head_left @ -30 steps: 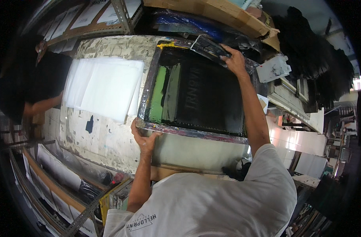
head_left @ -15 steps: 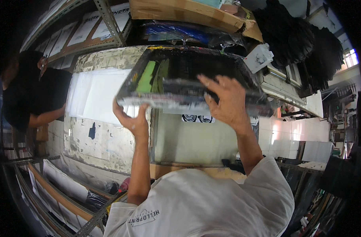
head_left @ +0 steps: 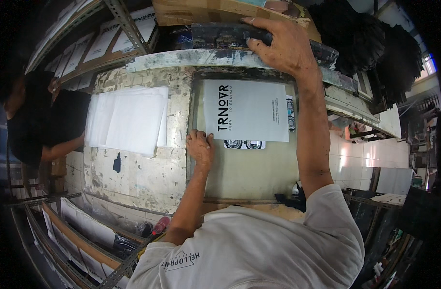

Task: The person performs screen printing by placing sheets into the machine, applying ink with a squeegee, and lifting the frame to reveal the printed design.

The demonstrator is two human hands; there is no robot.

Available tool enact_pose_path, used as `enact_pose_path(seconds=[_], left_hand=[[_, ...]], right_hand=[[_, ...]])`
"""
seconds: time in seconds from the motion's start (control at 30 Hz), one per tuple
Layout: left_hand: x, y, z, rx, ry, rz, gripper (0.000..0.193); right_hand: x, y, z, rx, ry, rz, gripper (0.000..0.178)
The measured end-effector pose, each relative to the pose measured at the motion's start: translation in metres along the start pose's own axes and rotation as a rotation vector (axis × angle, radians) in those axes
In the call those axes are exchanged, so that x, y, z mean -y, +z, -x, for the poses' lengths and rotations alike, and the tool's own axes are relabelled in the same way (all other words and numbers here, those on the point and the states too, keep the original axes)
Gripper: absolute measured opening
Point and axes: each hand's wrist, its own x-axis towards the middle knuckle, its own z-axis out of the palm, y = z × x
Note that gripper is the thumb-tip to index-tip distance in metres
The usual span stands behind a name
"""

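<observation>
My left hand [head_left: 200, 147] is at the near left corner of a white printed sheet [head_left: 252, 113] with black lettering, its fingers bunched at the corner. The sheet lies on a pale green print board [head_left: 249, 173], partly over a label with dark round designs [head_left: 244, 144]. At the far side my right hand [head_left: 283, 45] closes around a dark, ink-stained bar that looks like a squeegee [head_left: 220, 36]. Just below it, a screen frame [head_left: 206, 59] with a paint-smeared edge is tilted up behind the sheet; its mesh is hidden from view.
A stack of white sheets [head_left: 126, 118] lies on the paint-worn board [head_left: 133, 183] at left. Another person [head_left: 52, 115] in dark clothing stands beyond it. Metal shelving [head_left: 124, 24] is at the upper left, a cardboard box [head_left: 196, 12] at the back, and dark hanging cloth [head_left: 350, 43] at right.
The screen frame has swung up and away, baring the printed sheet. My left hand has left the frame and come down to the sheet's corner; my right hand has moved farther back.
</observation>
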Motion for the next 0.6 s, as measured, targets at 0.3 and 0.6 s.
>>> enact_pose_path(seconds=[0.3, 0.6], left_hand=[[-0.021, -0.009, -0.019, -0.014, -0.342, 0.653, 0.018], [0.079, -0.053, -0.065, -0.367, -0.437, 1.005, 0.012]], right_hand=[[0.002, -0.01, -0.011, 0.039, 0.066, 0.049, 0.045], [-0.008, -0.001, -0.021, -0.009, 0.031, 0.09, 0.044]])
